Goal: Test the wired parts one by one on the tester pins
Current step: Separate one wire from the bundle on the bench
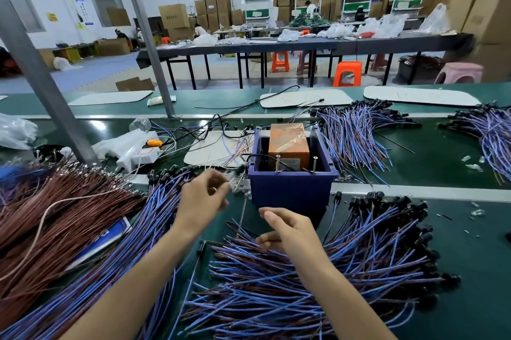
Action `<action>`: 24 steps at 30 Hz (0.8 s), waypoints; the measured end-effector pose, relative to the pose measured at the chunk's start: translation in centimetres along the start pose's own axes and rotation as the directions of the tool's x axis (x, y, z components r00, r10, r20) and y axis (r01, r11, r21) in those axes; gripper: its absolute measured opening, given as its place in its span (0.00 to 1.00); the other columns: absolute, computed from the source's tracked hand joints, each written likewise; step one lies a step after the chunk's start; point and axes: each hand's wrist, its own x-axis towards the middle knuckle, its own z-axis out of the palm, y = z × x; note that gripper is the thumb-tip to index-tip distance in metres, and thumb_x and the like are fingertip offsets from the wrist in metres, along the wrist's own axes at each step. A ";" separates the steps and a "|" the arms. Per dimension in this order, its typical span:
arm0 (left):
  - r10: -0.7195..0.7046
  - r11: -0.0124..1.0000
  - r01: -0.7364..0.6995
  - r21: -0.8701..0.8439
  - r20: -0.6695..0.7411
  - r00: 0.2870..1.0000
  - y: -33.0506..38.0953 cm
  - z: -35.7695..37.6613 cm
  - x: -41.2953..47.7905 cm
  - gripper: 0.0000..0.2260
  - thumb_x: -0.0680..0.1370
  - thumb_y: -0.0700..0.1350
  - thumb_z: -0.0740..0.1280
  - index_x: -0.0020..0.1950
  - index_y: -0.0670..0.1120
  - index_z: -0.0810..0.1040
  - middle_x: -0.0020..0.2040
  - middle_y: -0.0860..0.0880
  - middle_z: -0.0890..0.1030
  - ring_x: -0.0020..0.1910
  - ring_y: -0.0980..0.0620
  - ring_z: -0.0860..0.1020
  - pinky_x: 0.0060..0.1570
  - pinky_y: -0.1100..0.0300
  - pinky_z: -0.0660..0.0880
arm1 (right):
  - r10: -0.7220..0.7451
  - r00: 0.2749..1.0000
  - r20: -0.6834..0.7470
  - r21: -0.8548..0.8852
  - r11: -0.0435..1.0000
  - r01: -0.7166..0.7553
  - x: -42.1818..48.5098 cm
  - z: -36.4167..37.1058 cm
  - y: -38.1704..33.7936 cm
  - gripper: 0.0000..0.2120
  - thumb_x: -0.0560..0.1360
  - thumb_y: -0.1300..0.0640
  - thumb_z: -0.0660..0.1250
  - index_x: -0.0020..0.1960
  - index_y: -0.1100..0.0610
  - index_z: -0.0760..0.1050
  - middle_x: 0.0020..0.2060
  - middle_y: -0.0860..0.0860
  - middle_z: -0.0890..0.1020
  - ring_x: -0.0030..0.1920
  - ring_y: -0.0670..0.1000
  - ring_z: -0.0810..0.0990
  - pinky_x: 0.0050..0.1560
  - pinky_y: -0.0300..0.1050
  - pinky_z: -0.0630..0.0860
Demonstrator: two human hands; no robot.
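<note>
Wired-part testing, midway: pins vacant, large heaps left, tested share not discernible.
Sprawling heap of blue-and-brown wired parts with black caps [345, 270] beneath fingers of right hand [287, 229], loosely curled, grasp not discernible; dark-blue plastic tester box [290, 190] just beyond fingertips; left hand [203, 196] blurred, curled, grasp not discernible; two upright metal tester pins [278, 164] bare, beyond both hands' fingertips.

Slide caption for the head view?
Left hand and right hand over blue wired parts, before the tester box with two pins.
</note>
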 end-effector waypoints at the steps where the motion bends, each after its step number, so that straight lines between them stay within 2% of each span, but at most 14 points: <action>1: 0.091 0.995 -0.086 -0.059 0.086 0.992 1.2 0.2 -0.8 0.05 0.76 0.39 0.69 0.44 0.49 0.76 0.34 0.50 0.82 0.27 0.57 0.79 0.28 0.69 0.73 | -0.001 1.000 0.010 0.049 0.999 0.000 0.0 0.3 -0.1 0.09 0.80 0.55 0.63 0.58 0.54 0.77 0.42 0.55 0.85 0.33 0.50 0.82 0.37 0.40 0.79; 3: 0.247 0.969 -0.230 -0.094 0.257 0.934 2.9 0.6 -2.2 0.06 0.76 0.40 0.69 0.44 0.51 0.76 0.33 0.52 0.82 0.26 0.57 0.77 0.28 0.67 0.73 | -0.010 1.000 0.005 0.094 0.995 0.010 0.0 0.6 -0.4 0.10 0.79 0.52 0.63 0.58 0.51 0.78 0.46 0.54 0.83 0.31 0.48 0.80 0.33 0.39 0.77; 4: 0.278 0.960 -0.255 -0.111 0.311 0.909 3.3 0.8 -2.7 0.06 0.76 0.40 0.69 0.44 0.51 0.76 0.33 0.51 0.82 0.26 0.56 0.77 0.28 0.65 0.74 | -0.020 1.000 -0.010 0.113 0.993 0.021 -0.1 0.5 -0.6 0.09 0.79 0.51 0.63 0.54 0.50 0.81 0.43 0.53 0.82 0.29 0.47 0.77 0.32 0.39 0.75; 6: 0.260 0.962 -0.211 -0.171 0.354 0.898 3.4 0.9 -3.2 0.04 0.76 0.40 0.69 0.44 0.49 0.77 0.34 0.49 0.82 0.27 0.52 0.78 0.28 0.61 0.75 | -0.040 0.998 -0.051 0.200 0.978 0.050 -0.3 -0.1 -1.0 0.10 0.78 0.53 0.64 0.45 0.51 0.84 0.36 0.52 0.82 0.27 0.46 0.74 0.29 0.39 0.73; 7: 0.234 0.965 -0.168 -0.202 0.369 0.899 3.2 0.7 -3.3 0.04 0.76 0.40 0.69 0.43 0.48 0.78 0.34 0.48 0.82 0.27 0.52 0.76 0.27 0.62 0.73 | -0.047 0.996 -0.074 0.267 0.961 0.065 -0.3 -0.5 -1.3 0.11 0.79 0.54 0.63 0.43 0.54 0.83 0.37 0.52 0.83 0.26 0.46 0.73 0.28 0.39 0.73; 9: 0.190 0.970 -0.103 -0.221 0.422 0.887 2.2 0.2 -3.3 0.05 0.76 0.40 0.69 0.42 0.48 0.80 0.33 0.48 0.82 0.26 0.55 0.73 0.27 0.65 0.69 | -0.049 0.989 -0.137 0.410 0.906 0.101 -0.3 -2.1 -2.1 0.11 0.80 0.56 0.60 0.45 0.59 0.78 0.40 0.54 0.85 0.24 0.47 0.73 0.26 0.39 0.71; 12: 0.152 0.984 -0.083 -0.159 0.493 0.857 0.6 -1.3 -3.2 0.04 0.76 0.42 0.70 0.42 0.50 0.82 0.33 0.51 0.82 0.26 0.58 0.72 0.28 0.67 0.68 | -0.046 0.950 -0.309 0.437 0.880 0.185 -0.3 -6.5 -3.4 0.10 0.81 0.57 0.58 0.45 0.60 0.75 0.32 0.53 0.82 0.23 0.46 0.73 0.21 0.37 0.70; 16: 0.090 0.994 -0.044 -0.099 0.526 0.845 -1.1 -3.7 -3.0 0.04 0.75 0.43 0.71 0.42 0.50 0.83 0.33 0.53 0.83 0.27 0.64 0.75 0.29 0.75 0.68 | -0.069 0.833 -0.550 0.050 0.992 0.115 -0.2 -12.6 -4.0 0.09 0.80 0.59 0.61 0.46 0.61 0.78 0.29 0.52 0.76 0.21 0.42 0.70 0.21 0.32 0.68; 18: 0.062 0.993 0.003 -0.114 0.566 0.822 -1.3 -4.5 -2.7 0.02 0.73 0.48 0.71 0.41 0.51 0.84 0.35 0.49 0.84 0.27 0.63 0.75 0.29 0.73 0.68 | -0.115 0.778 -0.617 -0.151 0.988 0.027 -0.1 -14.5 -4.2 0.10 0.80 0.60 0.62 0.46 0.65 0.78 0.29 0.54 0.76 0.19 0.42 0.68 0.20 0.32 0.66; 19: 0.056 0.989 0.030 -0.142 0.567 0.822 -1.4 -4.7 -2.6 0.04 0.71 0.50 0.72 0.42 0.51 0.84 0.36 0.47 0.84 0.28 0.61 0.75 0.29 0.71 0.70 | -0.154 0.760 -0.632 -0.251 0.968 -0.013 -0.1 -15.0 -4.5 0.09 0.80 0.60 0.62 0.51 0.66 0.78 0.28 0.53 0.76 0.20 0.44 0.70 0.22 0.34 0.68; 21: 0.050 0.964 0.098 -0.247 0.529 0.847 -1.2 -4.9 -2.4 0.07 0.69 0.51 0.74 0.43 0.49 0.84 0.35 0.45 0.83 0.30 0.57 0.77 0.30 0.67 0.73 | -0.258 0.737 -0.624 -0.488 0.866 -0.109 -0.2 -15.2 -4.9 0.19 0.78 0.59 0.64 0.67 0.64 0.71 0.32 0.55 0.79 0.34 0.54 0.78 0.35 0.44 0.73; 22: 0.047 0.938 0.137 -0.319 0.507 0.860 -0.9 -4.8 -2.2 0.09 0.68 0.52 0.76 0.42 0.48 0.84 0.35 0.45 0.83 0.30 0.55 0.77 0.31 0.66 0.74 | -0.318 0.733 -0.601 -0.621 0.763 -0.178 -0.3 -15.2 -5.0 0.24 0.78 0.57 0.65 0.72 0.62 0.66 0.38 0.58 0.81 0.44 0.59 0.80 0.45 0.49 0.74; 23: 0.038 0.899 0.185 -0.396 0.492 0.870 -0.6 -4.6 -2.0 0.11 0.66 0.51 0.78 0.42 0.46 0.84 0.34 0.45 0.82 0.30 0.54 0.77 0.31 0.65 0.74 | -0.363 0.737 -0.569 -0.727 0.641 -0.246 -0.6 -14.8 -5.2 0.26 0.78 0.55 0.65 0.73 0.61 0.65 0.44 0.60 0.82 0.52 0.61 0.78 0.51 0.52 0.73; 24: 0.028 0.850 0.232 -0.472 0.481 0.876 -0.1 -4.2 -1.8 0.11 0.65 0.50 0.78 0.41 0.45 0.84 0.34 0.44 0.82 0.30 0.54 0.77 0.30 0.65 0.74 | -0.389 0.748 -0.538 -0.791 0.539 -0.289 -0.8 -14.1 -5.4 0.24 0.78 0.52 0.65 0.72 0.59 0.68 0.48 0.62 0.82 0.54 0.62 0.78 0.52 0.52 0.73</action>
